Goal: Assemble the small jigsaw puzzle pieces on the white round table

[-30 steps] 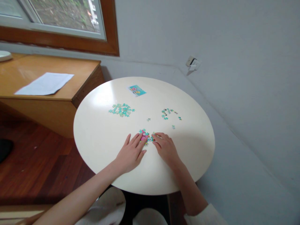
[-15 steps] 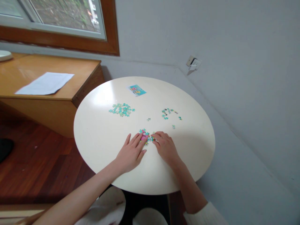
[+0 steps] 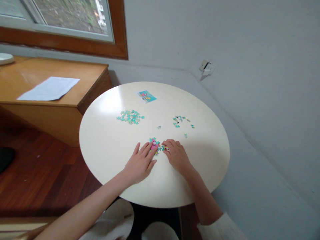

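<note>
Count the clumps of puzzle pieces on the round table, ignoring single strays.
3: teal heap far left; loose scatter far right; joined patch between left hand and right hand, partly hidden.

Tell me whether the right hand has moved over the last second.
No. The right hand stays put, fingertips against the right edge of the joined puzzle pieces on the table.

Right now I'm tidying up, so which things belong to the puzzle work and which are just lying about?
In use: joined pieces, touched by left hand and right hand; teal pile; loose pieces; picture card.
Lying about: paper on desk; dish.
</note>
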A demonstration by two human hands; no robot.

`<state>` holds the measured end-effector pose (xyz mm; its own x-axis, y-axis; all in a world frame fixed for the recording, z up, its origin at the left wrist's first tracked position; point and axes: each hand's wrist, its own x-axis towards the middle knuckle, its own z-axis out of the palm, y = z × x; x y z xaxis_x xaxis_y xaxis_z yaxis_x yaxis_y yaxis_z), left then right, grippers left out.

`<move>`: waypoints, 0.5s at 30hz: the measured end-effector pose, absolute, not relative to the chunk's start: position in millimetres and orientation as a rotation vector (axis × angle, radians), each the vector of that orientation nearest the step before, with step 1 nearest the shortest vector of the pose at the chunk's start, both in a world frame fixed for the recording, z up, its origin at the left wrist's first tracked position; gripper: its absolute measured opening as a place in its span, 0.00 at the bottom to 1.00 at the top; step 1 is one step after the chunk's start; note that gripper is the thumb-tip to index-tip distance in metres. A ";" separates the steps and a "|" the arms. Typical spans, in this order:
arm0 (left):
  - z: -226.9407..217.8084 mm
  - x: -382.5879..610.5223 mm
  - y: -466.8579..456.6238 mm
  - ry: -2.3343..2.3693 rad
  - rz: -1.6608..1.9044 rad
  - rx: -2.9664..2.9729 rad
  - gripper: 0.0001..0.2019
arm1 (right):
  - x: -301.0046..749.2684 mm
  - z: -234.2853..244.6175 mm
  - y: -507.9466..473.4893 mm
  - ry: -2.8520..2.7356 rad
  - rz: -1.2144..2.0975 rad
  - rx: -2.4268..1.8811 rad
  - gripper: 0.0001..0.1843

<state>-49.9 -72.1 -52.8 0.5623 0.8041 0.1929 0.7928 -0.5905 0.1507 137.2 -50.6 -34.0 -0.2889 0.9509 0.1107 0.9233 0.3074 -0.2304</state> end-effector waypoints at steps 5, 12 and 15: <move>-51.0 -49.7 -72.4 1.403 0.372 2.718 0.24 | 138.2 -37.3 -51.3 -2.315 0.184 -1.682 0.13; -50.8 -49.4 -73.0 1.413 0.385 2.729 0.24 | 140.5 -44.6 -50.6 -2.273 0.171 -1.633 0.13; -51.1 -49.3 -72.8 1.416 0.381 2.729 0.24 | 140.3 -44.3 -50.6 -2.272 0.168 -1.643 0.13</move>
<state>-49.3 -72.8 -51.1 0.5523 0.8101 0.1966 0.7993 -0.5816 0.1510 140.3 -50.6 -44.3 -0.2798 0.9398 0.1962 0.9007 0.3277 -0.2851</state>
